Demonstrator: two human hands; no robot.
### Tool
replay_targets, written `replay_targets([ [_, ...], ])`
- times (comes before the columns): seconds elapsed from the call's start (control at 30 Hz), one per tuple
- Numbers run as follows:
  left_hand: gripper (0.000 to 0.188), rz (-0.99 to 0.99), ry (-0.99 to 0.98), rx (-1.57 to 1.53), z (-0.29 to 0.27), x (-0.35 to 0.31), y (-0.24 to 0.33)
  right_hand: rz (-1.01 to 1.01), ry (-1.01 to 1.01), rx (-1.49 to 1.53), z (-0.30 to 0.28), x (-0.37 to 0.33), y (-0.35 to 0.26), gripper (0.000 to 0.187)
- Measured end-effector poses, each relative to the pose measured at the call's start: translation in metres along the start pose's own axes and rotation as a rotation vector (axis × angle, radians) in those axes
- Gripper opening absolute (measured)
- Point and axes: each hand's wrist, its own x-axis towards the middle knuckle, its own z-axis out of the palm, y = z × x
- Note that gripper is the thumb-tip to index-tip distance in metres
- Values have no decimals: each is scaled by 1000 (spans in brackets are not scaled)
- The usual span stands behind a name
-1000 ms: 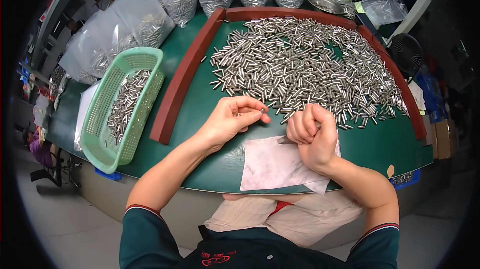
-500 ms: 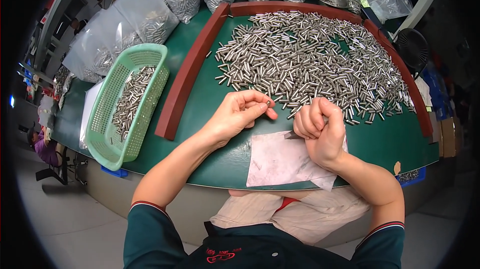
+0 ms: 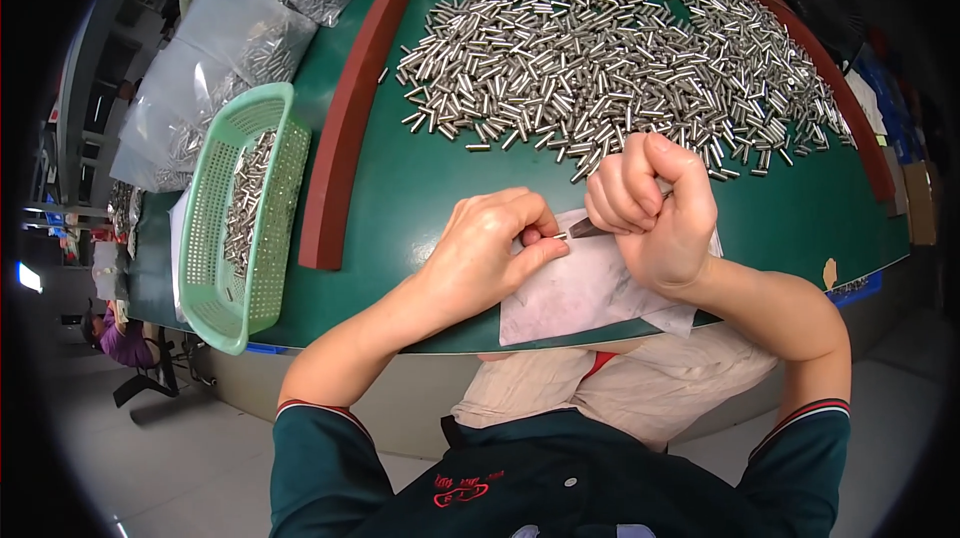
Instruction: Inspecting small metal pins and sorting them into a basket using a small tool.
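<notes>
Left hand [image 3: 492, 243] pinching a small metal pin [image 3: 562, 237], its end jutting past the thumb, right hand [image 3: 655, 210] curled closed round a dark tool [image 3: 588, 228] (tip just beside the pin), pale sheet [image 3: 560, 303] beneath

L hand [image 3: 485, 246] makes approx. a pinch, thumb against fingers, just beside R hand [image 3: 660, 213], which is curled in a fist (quite compact). Both forearms [image 3: 395, 323] are bare, angled inward.

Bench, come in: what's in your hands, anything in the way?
Left hand pinching small metal pin. Right hand gripping dark-grey tool, tip close to pin. Stained sheet below, not in the way.
</notes>
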Motion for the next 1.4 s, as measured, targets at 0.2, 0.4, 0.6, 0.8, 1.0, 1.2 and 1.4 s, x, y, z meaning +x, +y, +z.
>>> replay_targets([
  [0.2,16,-26,5,31,3,1,3,28,38,74,-1,-1,1,37],
  [0.4,17,-27,15,62,3,1,6,46,54,77,0,-1,1,38],
  [0.6,19,-24,38,70,3,1,7,47,43,104,0,-1,0,38],
  [0.8,20,-64,15,88,2,2,8,40,46,108,1,-1,-1,38],
  [1.0,22,-69,8,109,1,1,9,44,44,124,0,-1,0,38],
  [1.2,22,-83,6,112,2,1,8,44,51,115,1,-2,1,38],
  [1.4,22,-128,-8,81,3,4,8,15,43,33,1,-5,6,37],
])
